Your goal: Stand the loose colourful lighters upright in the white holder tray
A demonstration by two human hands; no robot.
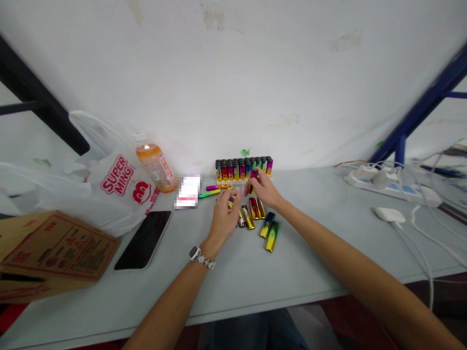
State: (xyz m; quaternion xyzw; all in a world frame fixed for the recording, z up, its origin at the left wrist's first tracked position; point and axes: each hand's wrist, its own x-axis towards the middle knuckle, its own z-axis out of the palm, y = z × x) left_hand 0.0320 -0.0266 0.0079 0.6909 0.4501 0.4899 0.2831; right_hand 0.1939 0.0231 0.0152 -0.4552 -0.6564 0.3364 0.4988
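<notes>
A display tray of upright coloured lighters (pixel 242 169) stands against the wall at the back of the table. Several loose metallic lighters (pixel 257 209) lie flat in front of it, and two more (pixel 215 190) lie to the left. My right hand (pixel 264 190) pinches a pink-red lighter (pixel 253 174) just in front of the tray. Over the loose lighters, my left hand (pixel 223 214), with a watch on its wrist, is curled with fingers closed on a small lighter, mostly hidden.
A black phone (pixel 144 239) lies face up to the left, beside a cardboard box (pixel 51 250), a white plastic bag (pixel 109 187) and an orange drink bottle (pixel 155 166). A power strip (pixel 386 183) with cables and a white charger (pixel 389 214) sit at the right.
</notes>
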